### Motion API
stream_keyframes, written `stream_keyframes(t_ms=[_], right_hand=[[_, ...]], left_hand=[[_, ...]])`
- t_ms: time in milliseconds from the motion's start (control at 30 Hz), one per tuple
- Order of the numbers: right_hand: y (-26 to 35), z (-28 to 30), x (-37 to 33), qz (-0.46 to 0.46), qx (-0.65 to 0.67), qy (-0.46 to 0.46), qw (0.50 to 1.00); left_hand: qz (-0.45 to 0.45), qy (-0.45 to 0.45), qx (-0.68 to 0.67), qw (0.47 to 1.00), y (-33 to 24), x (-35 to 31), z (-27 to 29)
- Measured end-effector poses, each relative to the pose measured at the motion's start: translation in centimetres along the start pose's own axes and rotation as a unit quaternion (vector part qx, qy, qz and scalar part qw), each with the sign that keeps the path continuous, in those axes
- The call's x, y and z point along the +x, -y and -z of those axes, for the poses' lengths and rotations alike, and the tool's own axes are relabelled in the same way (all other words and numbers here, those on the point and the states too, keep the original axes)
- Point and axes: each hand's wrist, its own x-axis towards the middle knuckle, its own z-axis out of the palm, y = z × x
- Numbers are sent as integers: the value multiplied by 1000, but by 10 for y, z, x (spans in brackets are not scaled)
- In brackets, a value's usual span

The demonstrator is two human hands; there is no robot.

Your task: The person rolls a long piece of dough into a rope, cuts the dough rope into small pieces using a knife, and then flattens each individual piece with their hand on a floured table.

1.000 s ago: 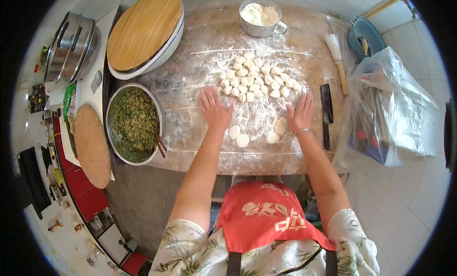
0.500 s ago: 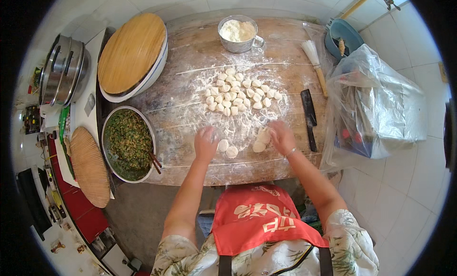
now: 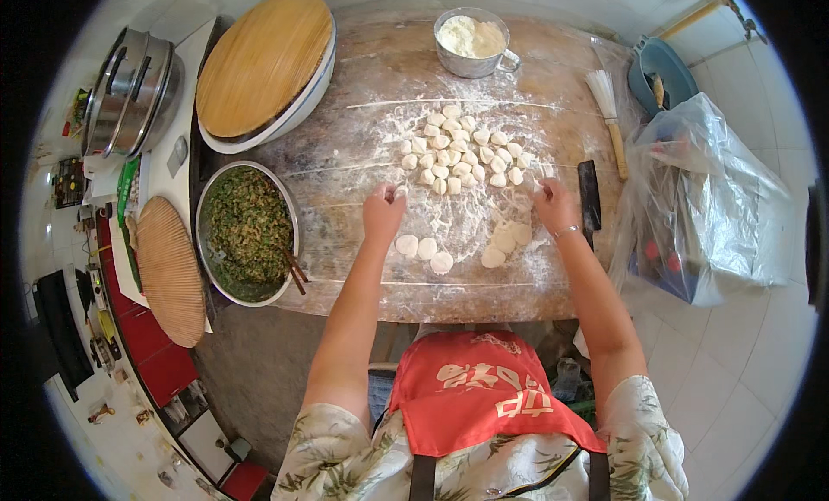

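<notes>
Head view, and both bare hands are working the near corners of the dough cluster [image 3: 441, 142], our landmark on the floured board [image 3: 414, 302]! Left hand [image 3: 385, 211] is just off its near-left edge, fingers curled in, a pale dough bit [image 3: 401, 190] showing at the tips; whether that's truly pinched or only touched, I can't tell. Over at the near-right edge, right hand [image 3: 555, 207] mirrors it, fingers drawn down toward the board, but its grip is hidden too. Look at that symmetry: with the cluster ahead and between them, each hand seems to have an equally short reach. Nearer the person than the cluster lie the flat rounds, the left discs [image 3: 427, 248] well apart from the right discs [image 3: 503, 240], presumably one set per hand so the wrists needn't cross. Loose flour all around the cluster likely keeps the pieces from sticking. Beyond it stands the metal cup [image 3: 466, 67], flour inside, probably parked there to leave the near side free. Right of the cluster, the dark knife [image 3: 589, 199] lies past the right hand, its handle toward the person, with the brush [image 3: 610, 119] farther out, both seemingly laid aside. Well left of the cluster sits the steel bowl [image 3: 294, 209] of green filling [image 3: 246, 233], chopsticks [image 3: 297, 272] leaning on its near-right rim, perhaps for an easy grab.
</notes>
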Motion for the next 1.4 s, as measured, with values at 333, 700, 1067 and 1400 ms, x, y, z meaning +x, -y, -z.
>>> stream_keyframes(t_ms=[333, 700, 1067, 1400], right_hand=[[-14, 3, -12, 23, -51, -25, 998], [-9, -22, -2, 122, -203, -114, 965], [-50, -29, 25, -6, 129, -10, 992], [-9, -39, -69, 182, 15, 66, 981]], left_hand=[[-117, -109, 118, 980, 24, -4, -3], [-173, -111, 283, 937, 2, 11, -16], [-211, -14, 95, 973, 33, 36, -17], [-236, -16, 108, 966, 46, -41, -12]])
